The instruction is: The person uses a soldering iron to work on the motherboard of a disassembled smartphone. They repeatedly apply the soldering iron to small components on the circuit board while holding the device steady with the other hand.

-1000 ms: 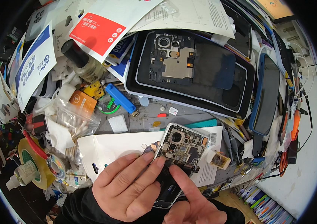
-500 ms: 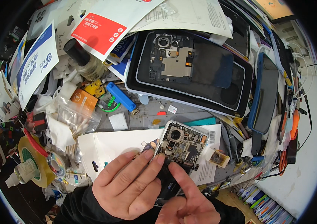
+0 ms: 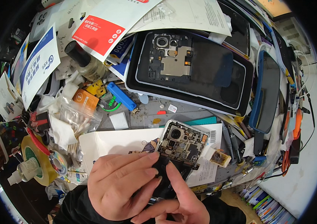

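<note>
A smartphone with its back off (image 3: pixel 195 154) lies tilted over a white card, its camera and circuit board exposed at the far end and a black battery section nearer me. My left hand (image 3: pixel 123 184) is at the phone's left edge, fingertips against it beside the black section; its thumb is hidden. From the right, my right hand (image 3: pixel 184 201) closes round the near end. Its index finger stretches along the black section, the tip just below the circuit board, while the other fingers bend across the phone's lower end.
The white card (image 3: pixel 102 143) lies under the phone. Beyond it, a black tray (image 3: pixel 132 80) holds a phone frame and parts. A blue-edged phone (image 3: pixel 266 93) stands at right. At left are a dark-capped bottle (image 3: pixel 91 69), a tape roll (image 3: pixel 48 173) and a bag of swabs (image 3: pixel 78 119).
The left hand's fingers have shifted slightly left and spread at their tips. The right hand has moved a little left, and its lower fingers now reach across the phone's near end.
</note>
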Tool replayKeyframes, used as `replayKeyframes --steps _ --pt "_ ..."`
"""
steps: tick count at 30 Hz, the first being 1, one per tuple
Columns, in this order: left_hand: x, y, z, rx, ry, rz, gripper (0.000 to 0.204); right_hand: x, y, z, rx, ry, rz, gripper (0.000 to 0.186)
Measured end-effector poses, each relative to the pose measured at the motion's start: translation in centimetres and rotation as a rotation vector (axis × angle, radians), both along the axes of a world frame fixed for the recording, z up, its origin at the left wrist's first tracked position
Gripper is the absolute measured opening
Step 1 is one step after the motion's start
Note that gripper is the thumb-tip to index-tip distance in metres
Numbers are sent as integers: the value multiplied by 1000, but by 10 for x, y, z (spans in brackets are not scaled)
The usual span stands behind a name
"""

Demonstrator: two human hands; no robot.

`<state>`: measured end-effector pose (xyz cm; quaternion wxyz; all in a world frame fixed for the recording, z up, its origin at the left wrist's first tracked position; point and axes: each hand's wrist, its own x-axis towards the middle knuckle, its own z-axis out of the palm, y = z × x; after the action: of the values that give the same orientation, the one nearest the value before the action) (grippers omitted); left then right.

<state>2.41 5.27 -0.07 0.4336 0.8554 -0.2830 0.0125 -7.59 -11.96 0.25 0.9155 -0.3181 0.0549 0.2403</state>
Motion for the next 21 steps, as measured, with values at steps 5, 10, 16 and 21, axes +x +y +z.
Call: replayKeyframes --steps 5,10,16,21 --pt "2 -7 -3 8 -2 25 52 5 -4 6 -135 -9 57 95" --pt "6 -14 -5 18 -34 58 51 8 -17 5 -275 -106 170 93" --pt "5 -13 -1 73 18 45 50 7 -26 10 -346 -113 152 88" --pt "4 -13 -5 -62 148 110 45 10 -46 8 -473 -271 161 68"
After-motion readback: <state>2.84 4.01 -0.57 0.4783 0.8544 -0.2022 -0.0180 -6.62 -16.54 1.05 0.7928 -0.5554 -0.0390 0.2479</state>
